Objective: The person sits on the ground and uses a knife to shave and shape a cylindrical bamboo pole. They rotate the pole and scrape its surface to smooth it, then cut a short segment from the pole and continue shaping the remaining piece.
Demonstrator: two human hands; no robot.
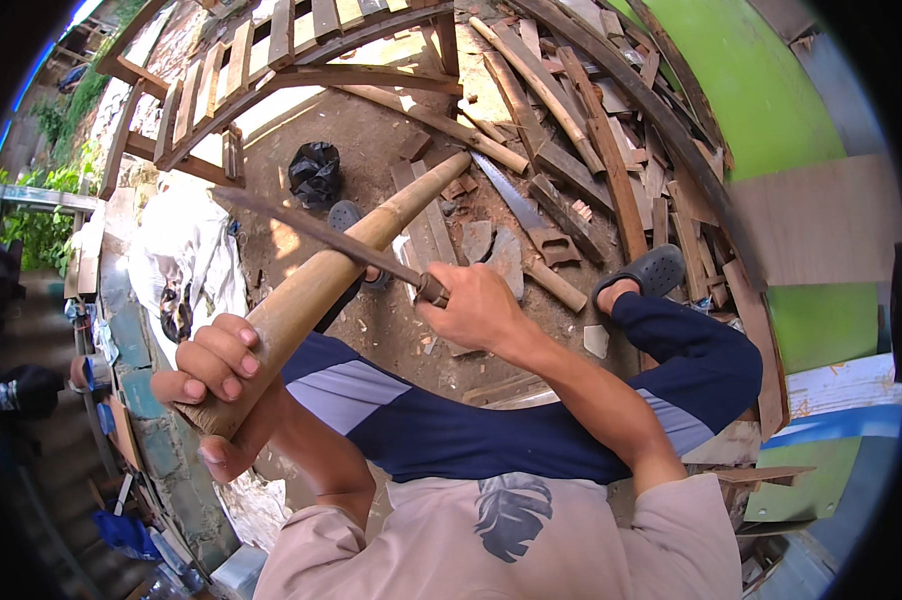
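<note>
Gripping the near end of a smooth, tan bamboo pole (pixel 321 280), the left hand (pixel 216 385) wraps its round shaft above the knee. Closed on a handle, the right hand (pixel 476 305) lays a long dark blade (pixel 311 228) across it. Beyond lie splintered wood scraps (pixel 581 130) on bare dirt.

Bright daylight, outdoor. Hard sun patches on the dirt ground (pixel 391 150) at upper centre, blown-out glare on the white sheet (pixel 186 245) at left. Lower frame sits in soft shade. Strong fisheye bend at the rim, black vignette in the corners. Blade (pixel 311 232) slightly motion-blurred; centre sharp, edges soft.
</note>
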